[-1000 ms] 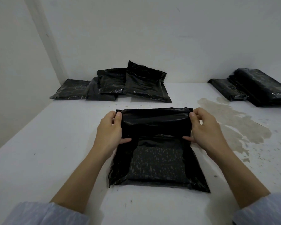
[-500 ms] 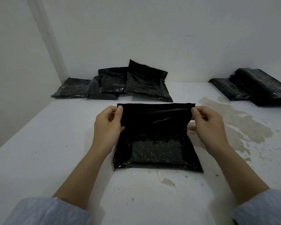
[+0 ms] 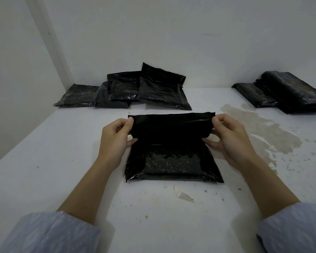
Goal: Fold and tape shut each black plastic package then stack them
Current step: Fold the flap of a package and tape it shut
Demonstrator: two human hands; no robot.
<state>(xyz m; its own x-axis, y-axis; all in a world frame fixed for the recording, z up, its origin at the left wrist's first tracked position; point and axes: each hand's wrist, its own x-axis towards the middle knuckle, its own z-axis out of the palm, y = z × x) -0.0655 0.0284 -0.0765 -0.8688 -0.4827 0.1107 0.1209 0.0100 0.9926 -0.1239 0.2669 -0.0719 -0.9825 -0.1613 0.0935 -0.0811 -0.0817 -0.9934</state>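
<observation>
Both grips are pinching the raised flap corners of the glossy black plastic package [image 3: 173,152], left hand [image 3: 115,141] and right hand [image 3: 232,139], near the white tabletop's [image 3: 44,170] middle, its film looking limp, light and slippery.

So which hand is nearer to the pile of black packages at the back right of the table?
Right. The right hand pinches the flap of the package in front, on the side facing the back-right pile; the left hand pinches the flap's opposite corner, farther away.
</observation>
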